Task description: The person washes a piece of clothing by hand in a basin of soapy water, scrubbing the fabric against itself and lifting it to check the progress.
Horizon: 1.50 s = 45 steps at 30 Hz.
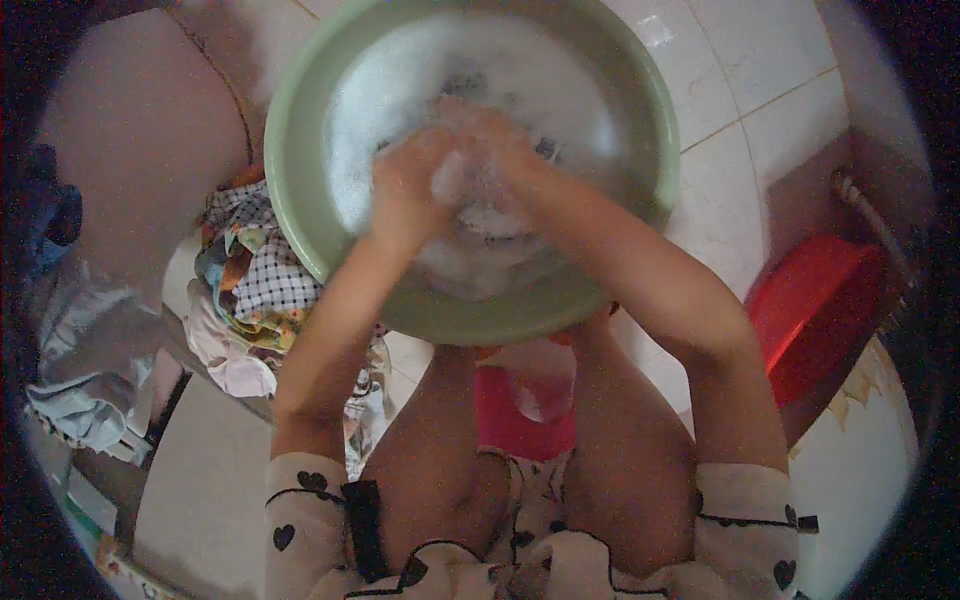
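Observation:
A wide pale green basin (pixel 300 215) in front of me holds cloudy, sudsy water. Over its middle my left hand (pixel 412 185) and my right hand (pixel 495 150) meet, fingers curled in and lathered. Between them is a wet white cloth (pixel 490 220) under foam, gripped by both hands. Dark patches show around the hands in the suds; whether they belong to the same cloth I cannot tell. Motion and foam blur the fingertips.
Left of the basin lies a heap of checked and patterned clothes (pixel 265 280). Farther left hang pale grey clothes (pixel 100 350). A red plastic tub (pixel 815 310) stands at the right. Under the basin's near rim is a pink and red object (pixel 525 405) between my legs. White floor tiles (pixel 715 185) surround the basin.

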Tool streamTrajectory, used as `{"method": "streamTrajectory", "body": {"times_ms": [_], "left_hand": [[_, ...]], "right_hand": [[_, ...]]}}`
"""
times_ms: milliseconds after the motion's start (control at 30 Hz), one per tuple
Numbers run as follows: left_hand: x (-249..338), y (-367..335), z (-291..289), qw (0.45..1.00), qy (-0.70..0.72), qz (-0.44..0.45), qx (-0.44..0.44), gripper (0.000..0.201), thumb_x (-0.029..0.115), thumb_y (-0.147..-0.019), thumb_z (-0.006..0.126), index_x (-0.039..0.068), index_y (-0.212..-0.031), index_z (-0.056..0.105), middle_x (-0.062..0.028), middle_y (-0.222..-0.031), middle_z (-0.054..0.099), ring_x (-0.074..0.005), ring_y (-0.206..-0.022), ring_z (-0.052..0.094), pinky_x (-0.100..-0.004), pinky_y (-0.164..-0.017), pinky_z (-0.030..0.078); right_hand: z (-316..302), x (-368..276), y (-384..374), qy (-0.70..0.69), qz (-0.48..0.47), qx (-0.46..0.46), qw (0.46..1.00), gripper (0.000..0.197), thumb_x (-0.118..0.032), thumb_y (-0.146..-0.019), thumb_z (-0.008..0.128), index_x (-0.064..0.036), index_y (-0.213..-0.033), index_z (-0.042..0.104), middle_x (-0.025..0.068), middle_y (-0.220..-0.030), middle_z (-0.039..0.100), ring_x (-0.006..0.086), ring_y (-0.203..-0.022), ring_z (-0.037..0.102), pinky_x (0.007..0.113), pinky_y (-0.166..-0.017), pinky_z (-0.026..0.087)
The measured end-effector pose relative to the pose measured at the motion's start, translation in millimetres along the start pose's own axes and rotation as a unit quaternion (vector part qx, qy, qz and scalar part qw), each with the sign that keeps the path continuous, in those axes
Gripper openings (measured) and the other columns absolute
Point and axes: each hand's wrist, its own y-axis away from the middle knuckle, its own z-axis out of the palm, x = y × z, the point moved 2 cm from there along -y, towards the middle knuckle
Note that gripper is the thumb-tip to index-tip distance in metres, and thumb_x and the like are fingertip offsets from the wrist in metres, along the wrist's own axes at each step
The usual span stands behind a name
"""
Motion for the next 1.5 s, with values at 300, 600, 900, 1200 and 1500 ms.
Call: {"method": "streamTrajectory", "body": {"times_ms": [300, 600, 900, 1200, 1500], "left_hand": [[-58.0, 0.0, -12.8, 0.986, -0.073, -0.149, 0.028, 0.019, 0.025, -0.080, 0.056, 0.011, -0.090, 0.063, -0.0123, -0.087, 0.058, -0.0307, -0.075, 0.056, -0.0359, -0.065, 0.045], [-66.7, -12.6, 19.9, 0.911, -0.260, -0.239, -0.214, 0.043, 0.033, -0.075, 0.061, 0.008, -0.109, 0.054, -0.0220, -0.102, 0.054, -0.0328, -0.092, 0.053, -0.0412, -0.080, 0.042], [-56.0, -4.7, 29.4, 0.919, 0.244, -0.309, 0.007, 0.031, -0.002, -0.071, 0.050, -0.002, -0.101, 0.054, -0.0170, -0.096, 0.060, -0.0271, -0.092, 0.058, -0.0345, -0.080, 0.045], [-28.9, -22.7, 10.8, 0.978, 0.024, -0.198, -0.058, 0.018, 0.012, -0.081, 0.049, 0.004, -0.093, 0.061, -0.0129, -0.090, 0.062, -0.0228, -0.080, 0.060, -0.0345, -0.066, 0.046], [18.7, -8.0, 7.3, 0.996, 0.010, -0.065, -0.063, 0.022, 0.022, -0.088, 0.044, 0.006, -0.095, 0.056, -0.0115, -0.082, 0.060, -0.0251, -0.076, 0.059, -0.0350, -0.069, 0.045]], "right_hand": [[-17.9, -50.1, 6.1, 0.516, -0.184, 0.145, 0.824, 0.041, -0.029, -0.083, 0.052, -0.0071, -0.117, 0.044, 0.0175, -0.094, 0.057, 0.0286, -0.088, 0.055, 0.039, -0.076, 0.043], [-28.6, -18.7, -33.3, 0.721, -0.223, 0.134, 0.642, 0.035, -0.024, -0.082, 0.051, -0.0095, -0.113, 0.047, 0.0208, -0.093, 0.058, 0.0307, -0.087, 0.058, 0.041, -0.074, 0.046], [-51.2, 15.7, -84.7, 0.391, -0.138, -0.031, 0.909, 0.030, -0.028, -0.085, 0.044, -0.0096, -0.107, 0.054, 0.0143, -0.092, 0.059, 0.0253, -0.085, 0.057, 0.037, -0.077, 0.046], [-6.9, 21.1, -40.6, 0.442, -0.276, 0.088, 0.849, 0.028, -0.024, -0.087, 0.040, -0.0072, -0.106, 0.053, 0.0085, -0.092, 0.058, 0.0196, -0.080, 0.056, 0.034, -0.075, 0.046], [-10.2, -0.9, -3.2, 0.011, -0.061, -0.028, 0.998, 0.034, -0.034, -0.084, 0.048, -0.0018, -0.089, 0.059, 0.0120, -0.087, 0.060, 0.0217, -0.081, 0.057, 0.038, -0.069, 0.044]]}}
